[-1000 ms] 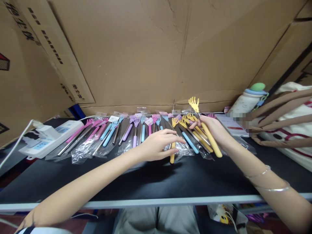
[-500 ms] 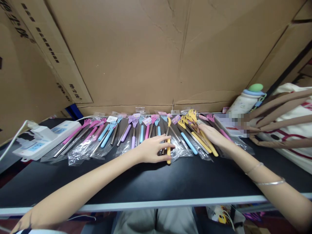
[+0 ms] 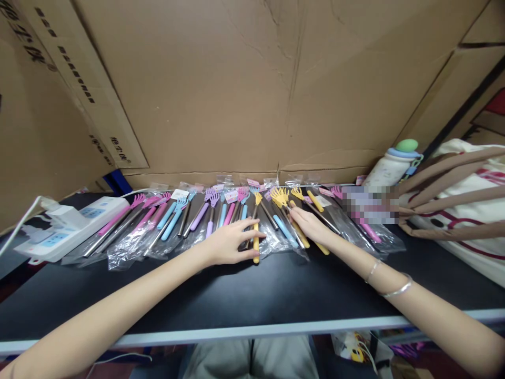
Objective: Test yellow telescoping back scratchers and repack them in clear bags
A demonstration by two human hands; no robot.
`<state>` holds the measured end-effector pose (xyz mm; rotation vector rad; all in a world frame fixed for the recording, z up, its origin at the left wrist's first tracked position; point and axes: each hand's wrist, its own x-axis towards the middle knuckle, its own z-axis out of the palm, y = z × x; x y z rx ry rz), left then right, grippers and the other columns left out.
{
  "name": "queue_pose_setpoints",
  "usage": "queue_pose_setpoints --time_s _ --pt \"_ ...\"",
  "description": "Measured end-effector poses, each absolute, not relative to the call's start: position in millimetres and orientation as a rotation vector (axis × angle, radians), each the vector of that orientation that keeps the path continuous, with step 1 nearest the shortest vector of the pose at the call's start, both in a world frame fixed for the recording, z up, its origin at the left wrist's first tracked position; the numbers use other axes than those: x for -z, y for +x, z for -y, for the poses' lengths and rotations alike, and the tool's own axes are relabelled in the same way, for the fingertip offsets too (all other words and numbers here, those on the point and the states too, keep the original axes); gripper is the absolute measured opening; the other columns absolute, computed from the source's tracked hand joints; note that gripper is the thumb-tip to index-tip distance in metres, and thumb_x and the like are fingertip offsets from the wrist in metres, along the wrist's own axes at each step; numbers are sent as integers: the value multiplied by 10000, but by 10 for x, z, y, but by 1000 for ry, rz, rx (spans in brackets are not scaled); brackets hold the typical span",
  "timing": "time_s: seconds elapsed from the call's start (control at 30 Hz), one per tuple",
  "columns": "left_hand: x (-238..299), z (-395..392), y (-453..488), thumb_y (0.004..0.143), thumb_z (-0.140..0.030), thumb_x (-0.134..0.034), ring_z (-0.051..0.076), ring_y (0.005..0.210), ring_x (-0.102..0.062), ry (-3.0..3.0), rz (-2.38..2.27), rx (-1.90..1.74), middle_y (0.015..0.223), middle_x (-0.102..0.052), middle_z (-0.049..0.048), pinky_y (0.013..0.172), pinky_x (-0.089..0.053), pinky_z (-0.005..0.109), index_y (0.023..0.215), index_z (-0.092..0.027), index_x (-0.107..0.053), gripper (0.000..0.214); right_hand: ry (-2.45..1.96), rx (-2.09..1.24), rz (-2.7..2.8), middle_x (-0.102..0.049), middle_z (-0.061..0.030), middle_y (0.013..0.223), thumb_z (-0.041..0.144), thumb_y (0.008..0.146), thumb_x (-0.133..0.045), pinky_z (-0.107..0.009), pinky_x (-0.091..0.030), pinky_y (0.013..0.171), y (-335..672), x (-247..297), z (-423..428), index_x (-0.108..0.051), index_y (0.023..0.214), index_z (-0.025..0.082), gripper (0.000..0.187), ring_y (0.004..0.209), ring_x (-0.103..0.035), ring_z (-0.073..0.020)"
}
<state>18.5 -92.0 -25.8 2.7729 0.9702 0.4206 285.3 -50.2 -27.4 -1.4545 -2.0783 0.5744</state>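
Note:
A row of hand-shaped back scratchers in clear plastic sleeves lies along the back of a black table (image 3: pixel 252 295): pink ones (image 3: pixel 118 218) at the left, then blue (image 3: pixel 171 221) and purple (image 3: pixel 199 216), yellow ones (image 3: pixel 282 202) towards the right. My left hand (image 3: pixel 226 243) rests flat with fingers stretched over a yellow-handled scratcher (image 3: pixel 256 245). My right hand (image 3: pixel 311 225) lies palm down, fingers spread, on the yellow scratchers.
A white power strip (image 3: pixel 74 223) with a cable sits at the far left. Cardboard sheets (image 3: pixel 236 89) wall in the back. A white bottle with a green cap (image 3: pixel 390 163) and a cream tote bag (image 3: pixel 461 205) stand at the right.
A second ago my right hand held a yellow scratcher raised; it has since laid it down on the pile and flattened. My left hand slid slightly left along the row.

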Motion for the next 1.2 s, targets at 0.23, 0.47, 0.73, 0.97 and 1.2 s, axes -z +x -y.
queue_pose_setpoints --time_s 0.23,0.47,0.73,0.97,1.2 --pt "246 942 -40 889 -487 -459 252 1314 -383 2752 -1061 -364 1461 -341 79 1052 -365 389 1283 -290 -502 443 -1368 -649 2076 -556 -41 788 342 896 -288 -316 -395 859 2490 309 476 -441 672 207 304 854 -545 -188" --pt "232 984 -300 890 -473 -460 263 1335 -350 2710 -1141 -306 1482 -311 73 1072 -341 417 1298 -296 -486 445 -1278 -757 2062 -534 -22 730 343 907 -319 -307 -405 844 2138 353 436 -426 646 212 312 862 -536 -177" --pt "179 1024 -470 901 -470 -441 280 1375 -266 2713 -1194 -383 1473 -344 61 1107 -271 489 1291 -268 -499 443 -1208 -892 1979 -544 -13 757 341 907 -342 -285 -435 757 1830 392 408 -448 653 207 306 743 -538 -153" --pt "-8 1072 -202 891 -384 -476 231 1316 -368 2749 -1025 -626 1355 -501 40 1103 -318 426 1257 -258 -525 390 -1134 -979 1837 -575 -15 741 362 886 -358 -331 -417 865 1721 431 337 -459 654 207 297 860 -569 -182" --pt "31 994 131 865 -444 -515 268 1346 -303 2878 -849 -421 1416 -419 63 1112 -251 478 1297 -280 -493 462 -1065 -1032 1681 -667 -96 1040 419 898 -262 -334 -450 878 1835 399 348 -410 690 212 329 998 -609 -184"
